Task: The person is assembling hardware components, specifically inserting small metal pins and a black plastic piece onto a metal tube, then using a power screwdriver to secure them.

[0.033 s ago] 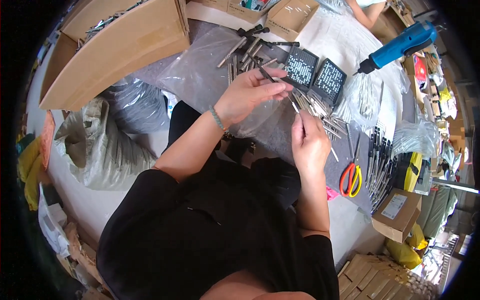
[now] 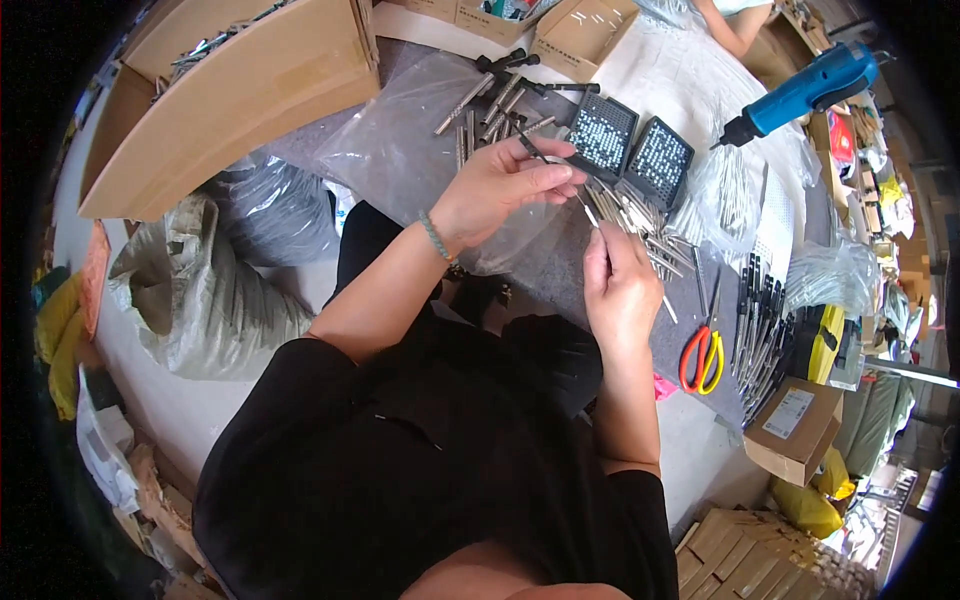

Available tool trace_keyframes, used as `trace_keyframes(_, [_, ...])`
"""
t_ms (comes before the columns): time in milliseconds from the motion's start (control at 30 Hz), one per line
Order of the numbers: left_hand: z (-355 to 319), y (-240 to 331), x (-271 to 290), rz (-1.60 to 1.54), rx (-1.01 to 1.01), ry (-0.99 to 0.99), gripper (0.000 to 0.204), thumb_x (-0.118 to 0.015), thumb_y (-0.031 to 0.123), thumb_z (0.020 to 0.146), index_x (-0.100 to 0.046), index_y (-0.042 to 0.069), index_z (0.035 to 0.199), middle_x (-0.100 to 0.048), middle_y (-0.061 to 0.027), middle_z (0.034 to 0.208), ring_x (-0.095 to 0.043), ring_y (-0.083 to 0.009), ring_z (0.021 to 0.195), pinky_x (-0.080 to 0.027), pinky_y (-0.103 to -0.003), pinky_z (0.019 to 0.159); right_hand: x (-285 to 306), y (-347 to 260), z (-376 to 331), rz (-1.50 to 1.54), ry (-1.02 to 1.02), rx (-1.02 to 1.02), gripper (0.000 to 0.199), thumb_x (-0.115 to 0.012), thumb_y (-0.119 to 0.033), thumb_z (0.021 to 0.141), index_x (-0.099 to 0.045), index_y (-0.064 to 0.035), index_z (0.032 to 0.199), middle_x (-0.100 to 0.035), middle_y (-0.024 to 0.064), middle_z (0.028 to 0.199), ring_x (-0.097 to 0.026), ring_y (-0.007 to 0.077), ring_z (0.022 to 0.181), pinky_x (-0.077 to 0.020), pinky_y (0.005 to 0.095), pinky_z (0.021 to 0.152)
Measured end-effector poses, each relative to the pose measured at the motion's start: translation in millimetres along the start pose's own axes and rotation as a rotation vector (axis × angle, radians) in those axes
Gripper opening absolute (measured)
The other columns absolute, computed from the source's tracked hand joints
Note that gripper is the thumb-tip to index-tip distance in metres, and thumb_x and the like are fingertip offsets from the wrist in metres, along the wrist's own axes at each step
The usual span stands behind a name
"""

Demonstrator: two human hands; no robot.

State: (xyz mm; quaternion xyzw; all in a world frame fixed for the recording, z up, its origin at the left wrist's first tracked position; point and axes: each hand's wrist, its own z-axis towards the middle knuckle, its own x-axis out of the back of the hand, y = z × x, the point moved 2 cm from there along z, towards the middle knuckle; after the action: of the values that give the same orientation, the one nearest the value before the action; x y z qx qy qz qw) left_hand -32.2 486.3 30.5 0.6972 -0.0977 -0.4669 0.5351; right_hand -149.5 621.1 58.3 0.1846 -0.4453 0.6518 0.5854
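My left hand (image 2: 500,190), with a bead bracelet on its wrist, pinches a slim dark rod (image 2: 528,143) between thumb and fingers. Close to it on the right, my right hand (image 2: 624,278) is closed on a thin silver rod (image 2: 588,212) that points up toward the left fingertips. Whether the two rods touch is hidden by the left fingers. Just beyond my hands lie a pile of silver rods (image 2: 640,222) and two black perforated trays (image 2: 603,133) (image 2: 660,163) filled with small shiny pieces. Metal tubes with black ends (image 2: 500,105) lie behind my left hand.
A blue electric screwdriver (image 2: 805,95) hangs at the upper right. Red-and-yellow-handled scissors (image 2: 702,362) lie right of my right hand, near black-and-silver rods (image 2: 762,325). A large cardboard box (image 2: 240,110) stands left; a small carton (image 2: 795,428) sits right. Another person's arm (image 2: 735,28) shows across the table.
The hanging blue electric screwdriver has shifted slightly to the right. Both hands stay in nearly the same place, with the same grip.
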Motion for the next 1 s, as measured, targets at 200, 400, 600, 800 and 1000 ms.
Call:
trace_keyframes(200, [1.6, -2.6, 2.0, -0.03, 0.067, -0.081, 0.029, -0.056, 0.011, 0.09, -0.055, 0.0, 0.117, -0.062, -0.0155, 0.111, -0.062, -0.0183, 0.095, -0.051, -0.03, 0.082, 3.8, 0.6, -1.1, -0.019, -0.058, -0.017, 0.016, -0.061, -0.018, 0.084, -0.062, -0.0094, 0.096, -0.06, 0.01, 0.079, -0.061, 0.0313, 0.062, -0.0488, 0.0393, 0.054])
trace_keyframes(400, [-2.8, -2.9, 0.3, -0.022, 0.03, -0.135, 0.026, -0.056, 0.008, 0.089, -0.057, 0.0, 0.114, -0.062, -0.0146, 0.11, -0.062, -0.0181, 0.096, -0.051, -0.03, 0.084, 3.0, 3.3, -4.0, -0.042, -0.056, -0.017, 0.015, -0.061, -0.018, 0.084, -0.063, -0.0098, 0.096, -0.06, 0.0098, 0.078, -0.061, 0.0306, 0.062, -0.0484, 0.0387, 0.054])
trace_keyframes(600, [-2.4, -6.9, -3.1, 0.086, 0.019, -0.114, 0.02, -0.059, 0.007, 0.087, -0.06, 0.0, 0.106, -0.066, -0.0101, 0.097, -0.063, -0.015, 0.088, -0.05, -0.029, 0.083, 7.1, 2.2, -4.9, 0.021, -0.075, 0.019, 0.013, -0.062, -0.017, 0.083, -0.063, -0.0099, 0.095, -0.057, 0.0089, 0.075, -0.059, 0.0298, 0.059, -0.0473, 0.038, 0.052])
trace_keyframes(800, [-3.4, -15.9, -12.9, 0.067, -0.026, -0.066, 0.014, -0.062, 0.009, 0.086, -0.063, 0.001, 0.097, -0.059, -0.0009, 0.077, -0.054, -0.0084, 0.069, -0.046, -0.024, 0.066, 5.5, 2.9, -4.6, 0.045, -0.047, 0.029, 0.012, -0.063, -0.015, 0.083, -0.063, -0.0101, 0.094, -0.056, 0.009, 0.072, -0.059, 0.0292, 0.059, -0.0466, 0.0374, 0.052])
trace_keyframes(1000, [-4.7, -11.9, -10.7, 0.043, -0.013, -0.068, 0.015, -0.063, 0.01, 0.086, -0.062, 0.0, 0.096, -0.058, -0.0021, 0.075, -0.052, -0.0091, 0.064, -0.044, -0.023, 0.06, 8.2, 5.0, -6.1, 0.154, -0.031, 0.038, 0.012, -0.063, -0.013, 0.083, -0.063, -0.0101, 0.094, -0.055, 0.0089, 0.072, -0.058, 0.0286, 0.058, -0.0456, 0.0366, 0.051])
